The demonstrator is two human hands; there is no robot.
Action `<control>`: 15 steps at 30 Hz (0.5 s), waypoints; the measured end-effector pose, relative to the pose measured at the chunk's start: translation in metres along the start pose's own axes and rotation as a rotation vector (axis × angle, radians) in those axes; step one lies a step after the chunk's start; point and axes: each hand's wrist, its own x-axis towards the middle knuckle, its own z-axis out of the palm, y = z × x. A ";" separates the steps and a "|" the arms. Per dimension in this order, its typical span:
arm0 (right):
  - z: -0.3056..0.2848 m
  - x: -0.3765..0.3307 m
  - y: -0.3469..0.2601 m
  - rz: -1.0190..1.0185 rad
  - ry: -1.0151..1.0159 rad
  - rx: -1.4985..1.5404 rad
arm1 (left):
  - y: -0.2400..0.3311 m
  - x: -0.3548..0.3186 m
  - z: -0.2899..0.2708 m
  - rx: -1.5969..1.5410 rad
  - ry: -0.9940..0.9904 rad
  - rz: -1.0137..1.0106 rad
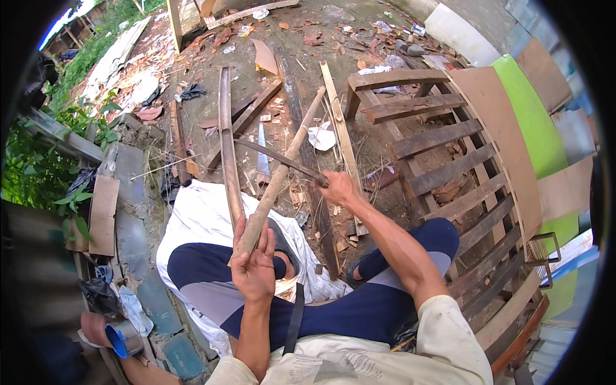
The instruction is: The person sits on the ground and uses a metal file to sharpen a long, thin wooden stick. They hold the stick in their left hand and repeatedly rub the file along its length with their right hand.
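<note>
My left hand (254,273) is closed round the near end of a long bamboo pole (265,202), which slants up and away to the right over my lap. In my right hand (340,190) is the handle of a long dark machete (262,151). Its blade lies across the pole's middle, pointing left; I cannot tell whether it touches the bamboo. A split bamboo length (225,122) stretches away just left of the pole, its near end close to my left hand. A white sheet or sack (186,221) is spread under and beside my left leg.
A slatted wooden frame (443,144) stands close on the right. Beyond the machete lie a handsaw (262,163), a bamboo strip (338,119), dark wooden planks (256,106) and scattered chips. A block wall (131,237) runs along the left, with a blue-lined pot (117,340) near it.
</note>
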 end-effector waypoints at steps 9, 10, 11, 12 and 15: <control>0.025 0.085 0.083 -0.099 0.124 -0.094 | 0.022 0.019 -0.020 -0.052 0.062 -0.007; 0.027 0.094 0.090 0.009 0.121 -0.069 | 0.022 0.022 -0.021 -0.055 0.056 -0.008; 0.027 0.099 0.088 0.119 0.111 -0.043 | 0.024 0.023 -0.023 -0.054 0.056 -0.011; 0.027 0.104 0.087 0.230 0.103 -0.017 | 0.025 0.023 -0.025 -0.053 0.054 -0.016; 0.019 0.097 0.076 0.125 0.053 -0.045 | 0.024 0.020 -0.021 -0.015 -0.015 0.009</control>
